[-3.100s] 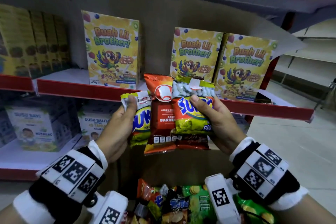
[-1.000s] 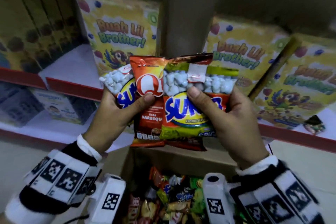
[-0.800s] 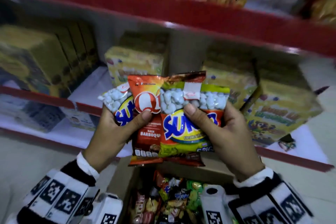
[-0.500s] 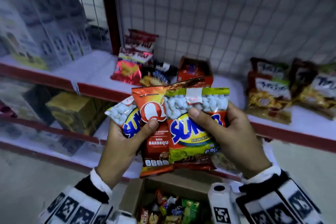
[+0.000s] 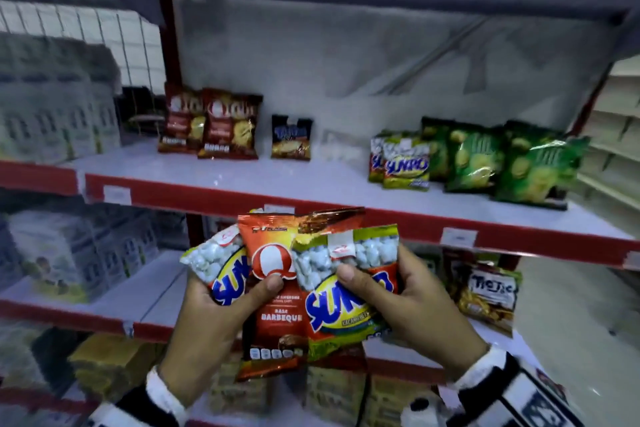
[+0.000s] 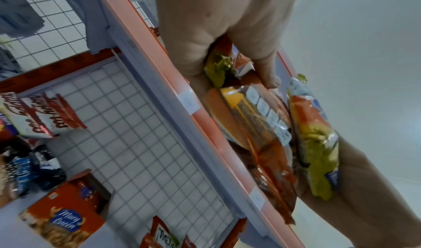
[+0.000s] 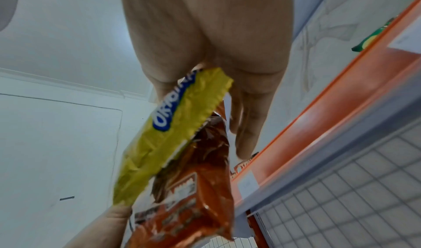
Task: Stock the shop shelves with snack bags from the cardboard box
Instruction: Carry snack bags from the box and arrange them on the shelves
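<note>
I hold a fan of snack bags in front of the red-edged shelf (image 5: pixel 242 196). My left hand (image 5: pixel 221 312) grips a Sunpo peanut bag (image 5: pixel 221 270) and an orange barbeque chip bag (image 5: pixel 273 291), thumb pressed on the front. My right hand (image 5: pixel 408 302) grips a second Sunpo bag (image 5: pixel 343 295) with a dark brown bag behind it. The left wrist view shows the orange bag (image 6: pixel 257 126) edge-on under the thumb. The right wrist view shows the yellow-green bag (image 7: pixel 170 135) and an orange-brown bag (image 7: pixel 193 198). The cardboard box is out of view.
On the shelf above my hands stand brown chip bags (image 5: pixel 218 125), a small dark bag (image 5: pixel 291 137), Sunpo bags (image 5: pixel 401 166) and green chip bags (image 5: pixel 502 163). Bare white shelf lies between these groups. Grey cartons (image 5: pixel 55 97) fill the left bay. Tic Tac bags (image 5: pixel 485 291) sit lower right.
My view has swung up from the cereal-box shelf and the open carton to a higher snack shelf. Both hands keep the same hold on the bags, raised with them.
</note>
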A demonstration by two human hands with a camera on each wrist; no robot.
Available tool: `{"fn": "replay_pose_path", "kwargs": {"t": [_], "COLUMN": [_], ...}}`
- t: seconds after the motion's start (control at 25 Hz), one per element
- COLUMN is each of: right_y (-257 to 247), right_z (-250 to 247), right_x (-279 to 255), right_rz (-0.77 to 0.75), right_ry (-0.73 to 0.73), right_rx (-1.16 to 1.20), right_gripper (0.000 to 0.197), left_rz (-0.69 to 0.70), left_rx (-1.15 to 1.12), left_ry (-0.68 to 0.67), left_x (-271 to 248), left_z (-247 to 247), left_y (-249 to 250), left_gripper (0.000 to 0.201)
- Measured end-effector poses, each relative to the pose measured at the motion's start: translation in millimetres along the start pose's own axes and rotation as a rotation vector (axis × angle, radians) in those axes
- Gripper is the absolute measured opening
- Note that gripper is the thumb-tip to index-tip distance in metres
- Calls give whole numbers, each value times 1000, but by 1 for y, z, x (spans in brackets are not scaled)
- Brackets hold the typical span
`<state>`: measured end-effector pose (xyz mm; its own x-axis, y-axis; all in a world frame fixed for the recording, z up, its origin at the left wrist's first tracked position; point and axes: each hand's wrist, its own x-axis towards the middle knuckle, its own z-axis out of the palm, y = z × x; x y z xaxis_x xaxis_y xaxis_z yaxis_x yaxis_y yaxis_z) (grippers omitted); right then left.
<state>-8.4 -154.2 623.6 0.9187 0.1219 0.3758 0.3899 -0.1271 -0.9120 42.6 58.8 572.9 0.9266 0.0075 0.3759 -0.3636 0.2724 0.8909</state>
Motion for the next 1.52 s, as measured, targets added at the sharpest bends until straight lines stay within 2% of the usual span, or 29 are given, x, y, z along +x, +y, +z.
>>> {"fn": "replay_pose_path", "kwargs": {"t": [0.2, 0.28, 0.36, 0.48, 0.56, 0.64, 0.72, 0.76, 0.84, 0.92, 1.08, 1.24, 1.32, 1.4, 1.44, 1.52], "right_y": [-43, -53, -53, -53, -51, -44, -31, -23, -7, 7, 12, 2, -11, -35, -51, -77], "right_z": [-32, -44, -57, -78, -95, -114, -132, -139, -150, -156, -155, -153, -152, -147, -142, -133], "right_x": [2, 11, 29, 70, 108, 144, 180, 194, 218, 235, 248, 255, 254, 247, 242, 229], "right_rz": [-108, -103, -32, 90, 122, 187, 314, 401, 554, 703, 816, 932, 912, 733, 626, 433], "right_ry": [82, 124, 194, 384, 535, 575, 572, 566, 495, 401, 331, 212, 127, 148, 227, 360], "right_rx": [-129, -160, -209, -194, -259, -356, -494, -556, -750, -972, -862, -1033, -1233, -1419, -1370, -931], "right_gripper": [36, 42, 43, 4, 15, 15, 40, 39, 22, 28, 47, 64, 71, 64, 56, 52], "left_rz": [8, 14, 29, 71, 101, 112, 111, 115, 128, 121, 84, 73, 64, 58, 60, 67], "left_rx": [35, 26, 17, 22, 28, 24, 10, 9, 3, -15, -32, -26, -34, -52, -64, -76], "left_ry": [60, 63, 42, -3, -38, -87, -144, -171, -212, -243, -278, -359, -376, -379, -372, -357], "left_x": [15, 29, 48, 80, 110, 141, 174, 189, 219, 244, 267, 270, 266, 260, 257, 251], "left_z": [12, 10, 4, -2, -6, -10, -16, -20, -28, -35, -33, -7, 7, 25, 35, 55], "left_y": [31, 42, 50, 60, 62, 63, 65, 65, 63, 59, 45, 39, 40, 43, 45, 49], "left_gripper": [61, 64, 63, 60, 58, 57, 52, 47, 41, 42, 61, 65, 64, 64, 66, 71]}}
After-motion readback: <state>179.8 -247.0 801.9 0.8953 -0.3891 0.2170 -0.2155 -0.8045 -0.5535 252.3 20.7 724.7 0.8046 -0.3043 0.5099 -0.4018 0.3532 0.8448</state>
